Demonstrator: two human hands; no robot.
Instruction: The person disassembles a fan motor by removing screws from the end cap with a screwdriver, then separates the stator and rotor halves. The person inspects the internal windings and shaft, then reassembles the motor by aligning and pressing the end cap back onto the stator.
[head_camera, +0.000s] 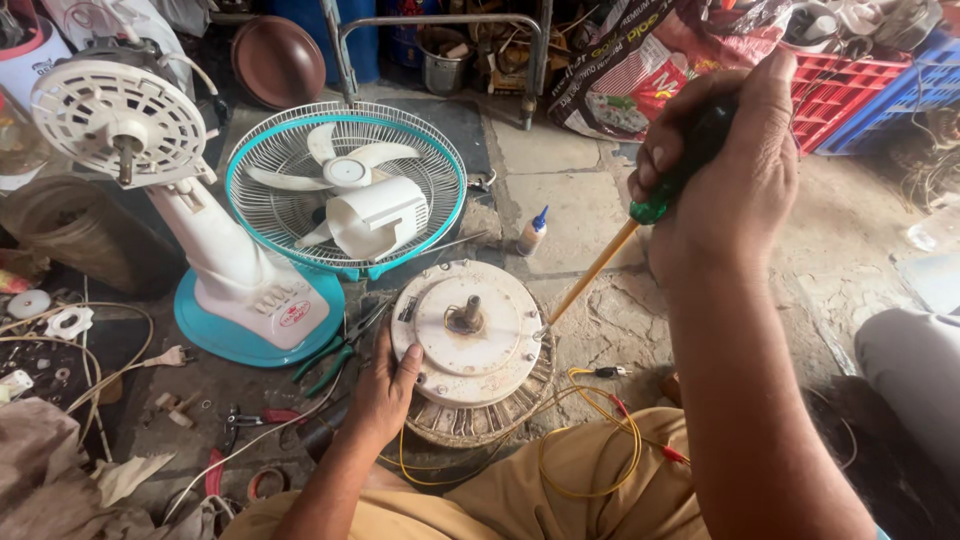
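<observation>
A round white ceiling-fan motor (470, 335) lies flat on the floor in front of my knees, its winding ring showing underneath. My left hand (385, 390) rests on the motor's near left rim and steadies it. My right hand (725, 170) is closed around the dark and green handle of a screwdriver (600, 265). The yellow shaft slants down to the left, and its tip touches a screw on the motor's right edge. Yellow and red wires (600, 420) trail from the motor across my lap.
A teal and white table fan (250, 270) stands at left with its grille and blades (345, 185) lying beside it. Green-handled pliers (335, 355) lie left of the motor. A small glue bottle (533, 232) stands behind it. Red and blue crates (880, 85) sit at the back right.
</observation>
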